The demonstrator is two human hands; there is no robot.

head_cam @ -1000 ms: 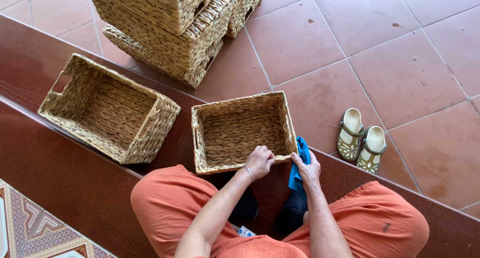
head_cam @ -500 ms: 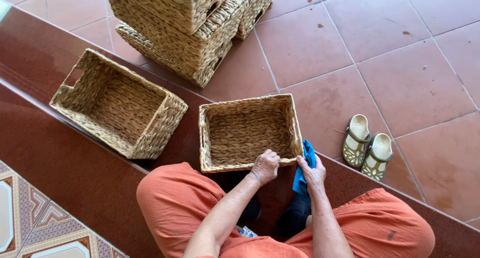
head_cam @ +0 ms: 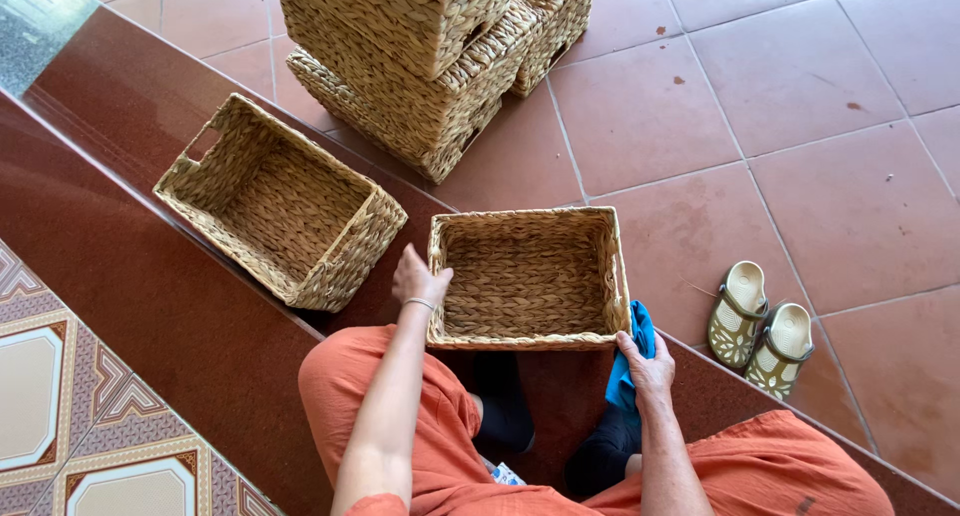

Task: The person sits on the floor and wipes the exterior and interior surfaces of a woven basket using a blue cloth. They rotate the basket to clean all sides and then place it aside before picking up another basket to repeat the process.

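You are sitting on the dark red step [head_cam: 120,306] in orange trousers, with a shallow woven basket [head_cam: 527,276] lying open-side up in front of your knees. Your left hand [head_cam: 418,280] is gripping the basket's left rim, fingers closed over the edge. Your right hand [head_cam: 648,368] is clamped on a blue cloth [head_cam: 630,361] at the basket's near right corner. A second basket [head_cam: 280,204] is lying just to the left, more are stacked [head_cam: 420,56] behind, and sandals [head_cam: 760,326] are sitting on the tiles to the right.
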